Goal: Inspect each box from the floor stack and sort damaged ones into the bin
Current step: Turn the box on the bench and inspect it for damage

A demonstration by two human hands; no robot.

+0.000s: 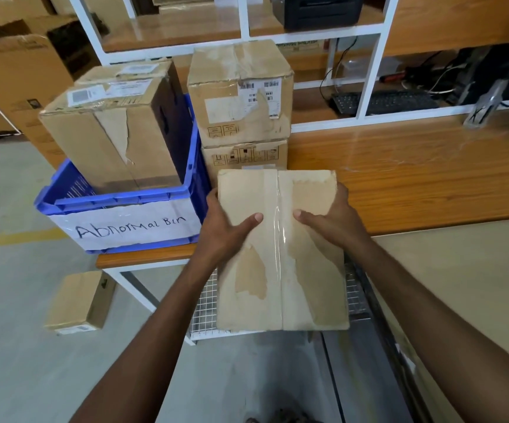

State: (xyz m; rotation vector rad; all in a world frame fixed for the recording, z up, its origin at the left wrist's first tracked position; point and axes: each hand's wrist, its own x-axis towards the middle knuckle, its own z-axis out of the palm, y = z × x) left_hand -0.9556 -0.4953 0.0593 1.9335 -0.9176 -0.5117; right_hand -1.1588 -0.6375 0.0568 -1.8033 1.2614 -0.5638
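Right now both hands are clamping the held box between them. The left hand is wrapping its left edge and the right hand is wrapping its right edge. Each thumb is lying flat on the top face and pointing in toward the tape seam, while the other fingers are curling out of sight over the sides. The box is hanging in the air between the fingers, at the near edge of the table. Its long axis is running away from the person, in line with the seam. Its top skin is peeling in pale patches on both sides of the tape, so I am judging it damaged and the inspection nearly finished.

The coming move is turning on where the bin is sitting: out to the left of the left fingers and a little beyond them, with its labelled front wall near the left knuckles. The left hand is the nearer one, so the box is likely going sideways, left edge leading. A torn carton is filling much of the bin and standing above its rim, and a stacked pair is standing just beyond the fingers, so the box is probably needing a lift over the rim. Another floor box is waiting below and left of the left hand.
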